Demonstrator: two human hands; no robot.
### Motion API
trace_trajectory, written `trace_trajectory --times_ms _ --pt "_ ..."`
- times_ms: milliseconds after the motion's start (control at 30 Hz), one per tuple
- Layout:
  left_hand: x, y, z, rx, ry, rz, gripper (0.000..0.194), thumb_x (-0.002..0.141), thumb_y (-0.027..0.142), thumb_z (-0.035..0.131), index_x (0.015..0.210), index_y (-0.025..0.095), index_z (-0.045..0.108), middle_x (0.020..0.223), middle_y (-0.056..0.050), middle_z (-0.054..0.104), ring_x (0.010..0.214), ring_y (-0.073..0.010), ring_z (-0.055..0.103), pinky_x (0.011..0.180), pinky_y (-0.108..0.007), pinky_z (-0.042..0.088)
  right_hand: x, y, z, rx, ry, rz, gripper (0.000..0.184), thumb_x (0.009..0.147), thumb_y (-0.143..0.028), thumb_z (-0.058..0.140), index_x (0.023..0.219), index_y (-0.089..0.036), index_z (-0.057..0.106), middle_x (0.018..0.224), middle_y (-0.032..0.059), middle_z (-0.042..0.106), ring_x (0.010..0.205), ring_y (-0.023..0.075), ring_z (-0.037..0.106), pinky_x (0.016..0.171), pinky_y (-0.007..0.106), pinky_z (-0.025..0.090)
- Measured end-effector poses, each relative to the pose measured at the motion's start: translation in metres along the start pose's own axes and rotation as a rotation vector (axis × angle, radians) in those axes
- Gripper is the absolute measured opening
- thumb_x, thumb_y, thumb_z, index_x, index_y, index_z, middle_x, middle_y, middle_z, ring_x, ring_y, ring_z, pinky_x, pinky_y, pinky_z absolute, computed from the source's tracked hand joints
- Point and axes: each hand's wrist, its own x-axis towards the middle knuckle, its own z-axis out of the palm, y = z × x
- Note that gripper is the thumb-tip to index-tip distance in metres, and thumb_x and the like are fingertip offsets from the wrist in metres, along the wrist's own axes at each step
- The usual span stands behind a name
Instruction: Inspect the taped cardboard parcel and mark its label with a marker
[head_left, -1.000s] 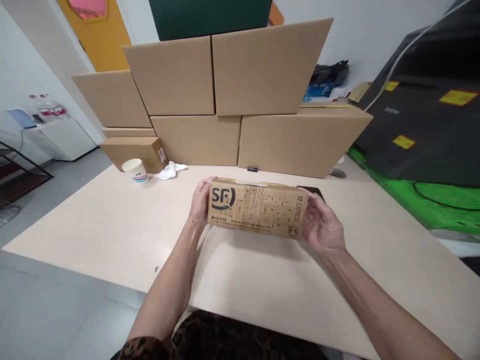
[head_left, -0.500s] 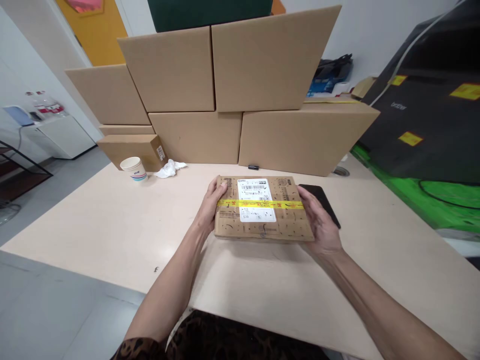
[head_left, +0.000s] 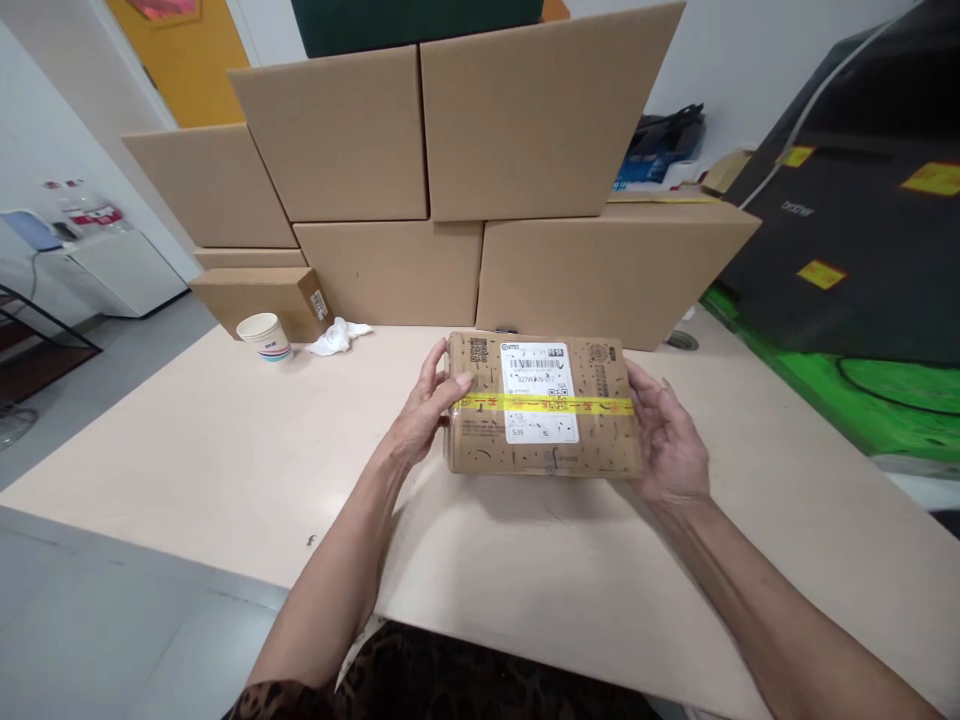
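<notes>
A small cardboard parcel (head_left: 541,405) is held above the beige table (head_left: 225,450), its top face turned up toward me. That face carries a white shipping label and a yellow tape strip across the middle. My left hand (head_left: 426,410) grips the parcel's left end, thumb on top. My right hand (head_left: 671,435) clasps the right end, fingers wrapped behind it.
Large cardboard boxes (head_left: 480,180) are stacked along the table's far edge. A paper cup (head_left: 260,336) and a crumpled white tissue (head_left: 337,337) lie at the far left, beside a small flat box (head_left: 259,298). A black and green mat (head_left: 847,300) lies at the right.
The parcel has been tipped from its printed side to its labelled top face, then lifted and moved slightly right. It now hides the dark phone that lay behind it.
</notes>
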Motion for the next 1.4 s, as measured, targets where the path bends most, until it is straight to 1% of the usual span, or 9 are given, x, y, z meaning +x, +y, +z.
trace_trajectory --times_ms 67,167,333,533,767,933,1067,1200,1400 --pt "0.002 0.0 0.004 -0.075 0.044 -0.062 0.095 0.076 0.042 0.085 0.157 0.032 0.037 0.135 -0.012 0.068 0.127 -0.0389 0.063 0.11 -0.061 0.044 0.0 0.002 0.002 0.009 0.003 -0.008 0.038 0.093 -0.053 0.058 0.122 -0.035 0.074 0.143 -0.0001 0.066 0.147 0.0305 0.048 0.12 0.059 0.041" --pt "0.002 -0.001 0.014 -0.243 0.109 0.036 0.097 0.076 0.038 0.083 0.158 0.03 0.032 0.133 -0.011 0.068 0.127 -0.0353 0.063 0.109 -0.055 0.047 0.001 0.009 0.003 0.06 0.046 -0.024 0.036 0.084 -0.056 0.07 0.116 -0.038 0.074 0.145 -0.0037 0.064 0.151 0.0289 0.042 0.125 0.054 0.034" --pt "0.001 -0.005 0.023 -0.34 0.189 0.253 0.086 0.072 0.033 0.08 0.149 0.031 0.041 0.141 -0.007 0.062 0.137 -0.0312 0.054 0.109 -0.045 0.048 0.0 0.02 0.003 0.139 -0.059 0.158 0.044 0.079 -0.07 0.071 0.114 -0.044 0.069 0.138 -0.0018 0.065 0.146 0.0317 0.045 0.111 0.062 0.048" --pt "0.001 -0.011 0.013 -0.15 0.069 0.023 0.103 0.053 0.011 0.075 0.145 0.045 0.041 0.152 0.0 0.048 0.141 -0.0306 0.045 0.099 -0.04 0.05 0.0 0.015 0.003 0.121 -0.147 0.153 0.054 0.079 -0.067 0.073 0.127 -0.045 0.063 0.146 -0.0001 0.059 0.144 0.0333 0.046 0.106 0.061 0.053" --pt "0.005 -0.011 0.004 0.029 0.091 -0.11 0.064 0.073 0.074 0.075 0.123 0.039 0.055 0.143 -0.003 0.053 0.125 -0.0293 0.052 0.083 -0.036 0.049 0.003 0.018 0.007 -0.12 -0.173 -0.06 0.076 0.075 -0.05 0.084 0.143 -0.044 0.052 0.164 -0.0013 0.042 0.15 0.0311 0.04 0.12 0.057 0.04" --pt "0.007 -0.018 0.005 0.096 0.148 -0.13 0.065 0.066 0.077 0.079 0.101 0.026 0.061 0.113 -0.004 0.063 0.101 -0.0224 0.059 0.076 -0.03 0.048 0.001 0.032 0.0 -0.172 -0.153 0.015 0.062 0.078 -0.054 0.08 0.135 -0.043 0.059 0.159 -0.0021 0.05 0.15 0.0292 0.042 0.123 0.056 0.036" --pt "0.005 -0.016 0.006 0.182 0.099 0.071 0.057 0.078 0.069 0.074 0.108 0.022 0.066 0.117 -0.007 0.067 0.097 -0.0212 0.061 0.079 -0.032 0.048 -0.002 0.024 -0.001 -0.124 -0.13 0.017 0.051 0.085 -0.059 0.071 0.132 -0.045 0.062 0.151 -0.0024 0.059 0.145 0.0295 0.049 0.12 0.056 0.04" --pt "-0.005 -0.009 0.007 0.308 0.03 0.388 0.055 0.089 0.056 0.069 0.137 0.029 0.061 0.14 -0.009 0.063 0.121 -0.0272 0.06 0.098 -0.04 0.047 -0.007 0.005 0.002 -0.132 -0.145 -0.153 0.056 0.087 -0.062 0.065 0.139 -0.043 0.06 0.156 -0.0016 0.055 0.15 0.0311 0.043 0.121 0.056 0.039" --pt "-0.022 0.005 0.015 0.505 -0.083 0.634 0.069 0.091 0.048 0.071 0.155 0.039 0.046 0.153 -0.004 0.058 0.153 -0.0341 0.037 0.127 -0.055 0.018 -0.013 -0.012 0.009 -0.132 -0.124 -0.25 0.069 0.08 -0.067 0.067 0.142 -0.04 0.059 0.156 0.0009 0.054 0.151 0.035 0.04 0.125 0.055 0.032"
